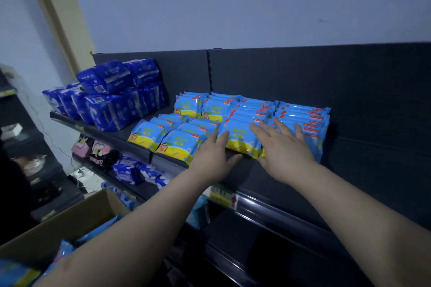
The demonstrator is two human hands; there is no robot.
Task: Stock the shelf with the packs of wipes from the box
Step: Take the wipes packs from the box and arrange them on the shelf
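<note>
Blue-and-yellow packs of wipes (235,134) stand in several rows on the dark top shelf (275,184). My left hand (213,158) rests against the left side of the front pack in the middle row, fingers spread, thumb under its lower edge. My right hand (283,147) lies flat with fingers apart on the tops of the packs to the right (310,119). Neither hand grips a pack. The cardboard box (70,221) sits at lower left with more blue packs (100,230) inside.
Dark blue tissue bundles (109,95) are stacked at the shelf's left end. Lower shelves hold pink-and-black packs (98,149) and blue packs (133,170). A yellow price tag (221,196) hangs on the shelf edge. The shelf right of the wipes (373,163) is bare.
</note>
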